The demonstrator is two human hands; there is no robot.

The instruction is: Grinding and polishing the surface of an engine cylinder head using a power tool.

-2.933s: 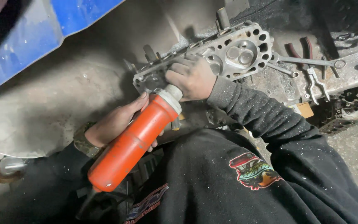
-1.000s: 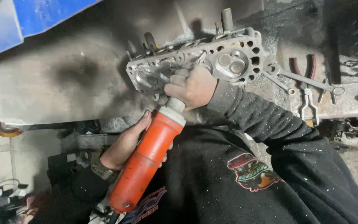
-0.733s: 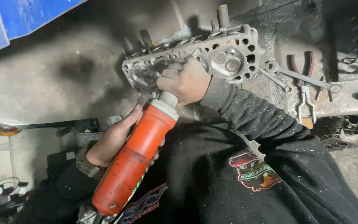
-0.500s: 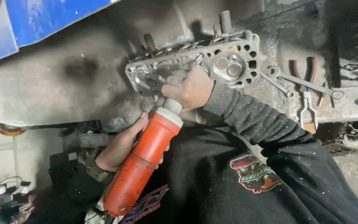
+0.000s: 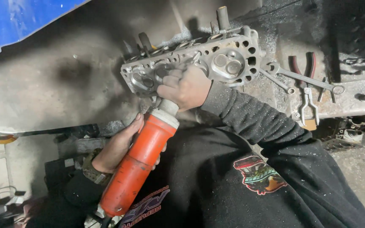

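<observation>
A multicoloured printed patch (image 5: 258, 175) sits on the black sweatshirt at lower right of the frame. The left hand (image 5: 119, 145) wraps shut around the long orange cylindrical power grinder (image 5: 142, 162), slanting up from lower left. The right hand (image 5: 184, 86) closes its grip on the grinder's pale neck, against the grey cast-metal cylinder head (image 5: 195, 61) at upper centre. Steel wrenches (image 5: 296, 76) and red-handled pliers (image 5: 305, 69) lie on the grimy counter (image 5: 43, 84).

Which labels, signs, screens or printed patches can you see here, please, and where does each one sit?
Chest patch: on the black sweatshirt, right of centre; a roughly oval picture in red, teal and orange.
Lower print: on the sweatshirt near the bottom edge, beside the orange grinder; slanted red and blue lettering, partly hidden.
No packages, signs or screens show.
</observation>
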